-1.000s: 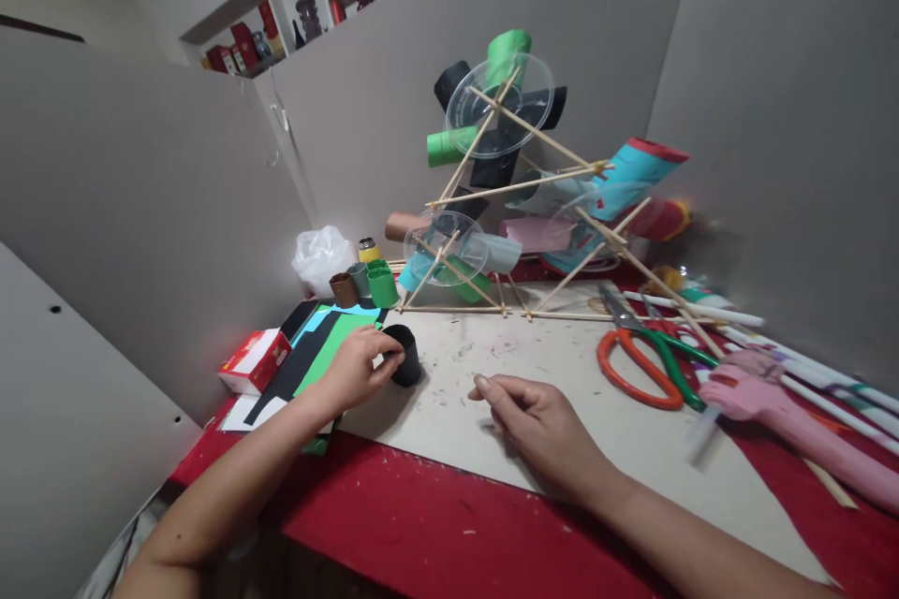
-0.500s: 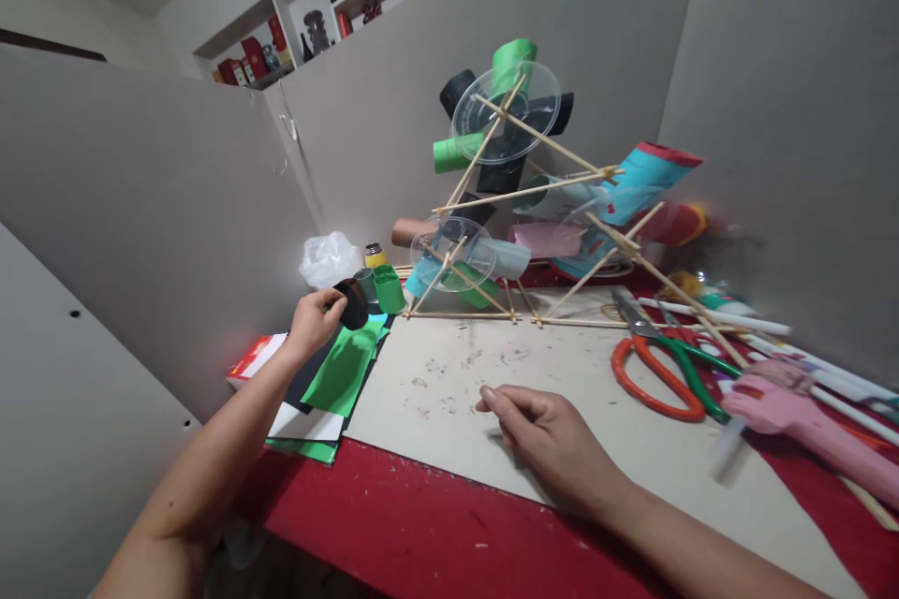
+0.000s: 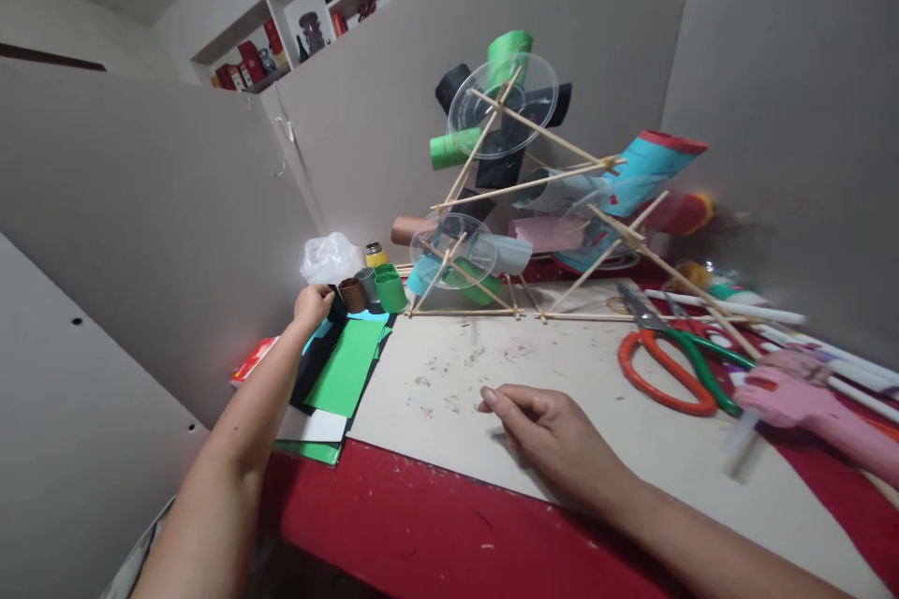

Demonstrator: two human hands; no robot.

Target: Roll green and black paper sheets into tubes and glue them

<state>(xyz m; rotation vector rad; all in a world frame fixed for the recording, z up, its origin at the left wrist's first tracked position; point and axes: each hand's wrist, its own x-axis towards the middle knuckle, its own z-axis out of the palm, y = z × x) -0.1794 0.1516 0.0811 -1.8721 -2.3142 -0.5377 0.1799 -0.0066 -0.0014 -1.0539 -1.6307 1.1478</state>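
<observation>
My left hand (image 3: 313, 305) reaches to the back left of the table, its fingers pinched. A black paper tube (image 3: 337, 301), mostly hidden, shows at its fingertips. Close to it stand a brown tube (image 3: 353, 296), a grey tube (image 3: 366, 284) and a green tube (image 3: 390, 288). Under and in front of the hand lie black sheets (image 3: 319, 372) and a green paper sheet (image 3: 346, 367). My right hand (image 3: 544, 435) rests on the pale board (image 3: 435, 435), fingers curled and thumb against them. I see nothing held in it.
A skewer-stick frame (image 3: 520, 192) with clear plastic discs and coloured paper tubes stands at the back. Orange-and-green-handled scissors (image 3: 667, 374) lie on the right, beside a pink glue gun (image 3: 793, 398). A plastic bag (image 3: 330, 257) and a yellow-wrapped bottle (image 3: 375, 255) sit behind the tubes.
My left hand has moved slightly left and back with the black tube, uncovering the brown tube. A turquoise piece now shows by the black sheets. My right hand has stayed in place.
</observation>
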